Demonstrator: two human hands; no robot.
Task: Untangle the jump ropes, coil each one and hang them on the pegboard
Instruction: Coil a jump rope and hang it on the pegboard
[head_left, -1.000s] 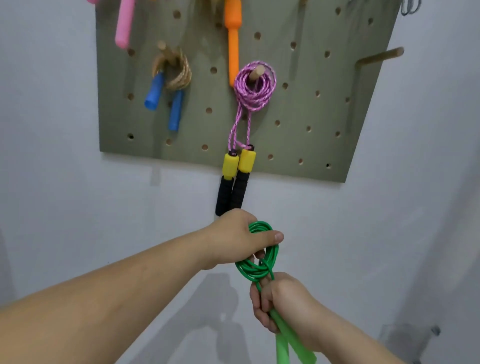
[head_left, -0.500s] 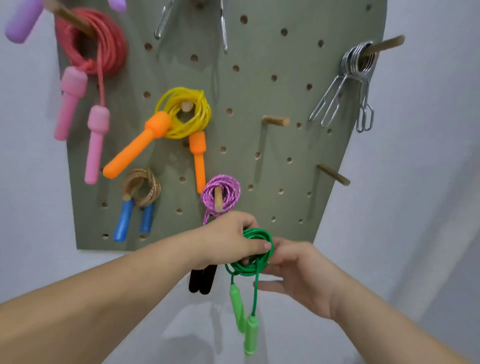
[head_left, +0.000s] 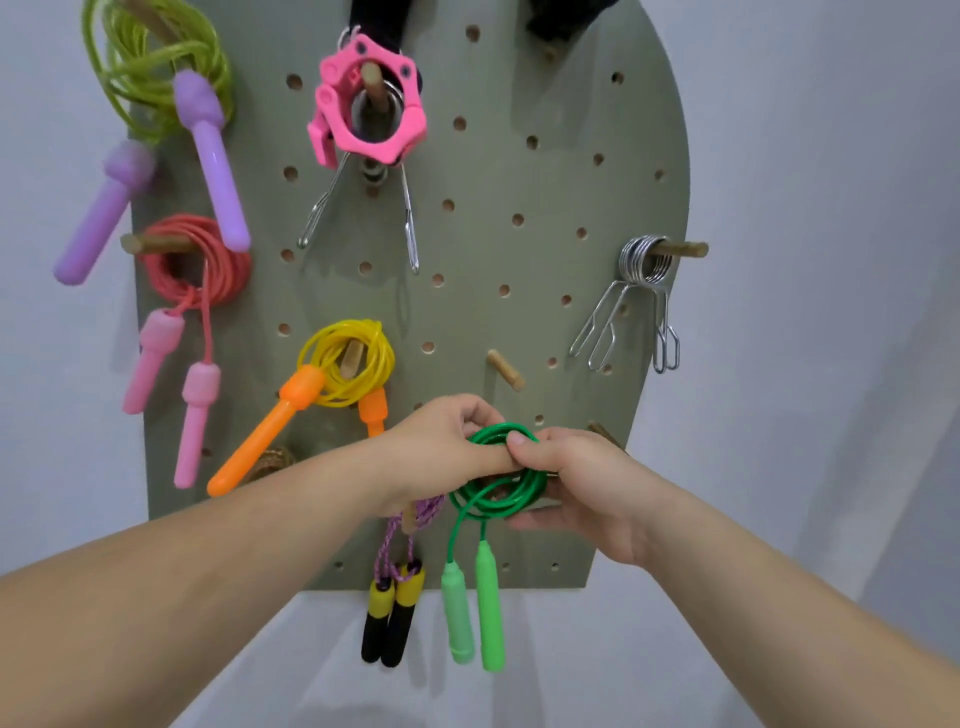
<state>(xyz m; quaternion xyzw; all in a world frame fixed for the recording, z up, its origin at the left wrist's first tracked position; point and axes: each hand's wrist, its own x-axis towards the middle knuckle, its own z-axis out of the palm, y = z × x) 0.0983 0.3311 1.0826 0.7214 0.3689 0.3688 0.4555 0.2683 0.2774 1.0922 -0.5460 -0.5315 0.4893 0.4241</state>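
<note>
My fingers (head_left: 470, 415), left hand (head_left: 441, 449) and right hand (head_left: 582, 486) alike, pinch the green jump rope (head_left: 498, 501) so its coil holds; bare peg (head_left: 505, 369) at twelve o'clock.

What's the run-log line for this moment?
green coil: held at pegboard | left hand: pinches top | right hand: grips right side | green handles: dangle below | bare peg: above hands

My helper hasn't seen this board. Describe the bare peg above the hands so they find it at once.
On the grey-green pegboard, look low, right of the yellow rope coil, above the left hand and right hand gripping the green rope. That short wooden peg carries nothing, unlike the rope-laden peg left of it.
</note>
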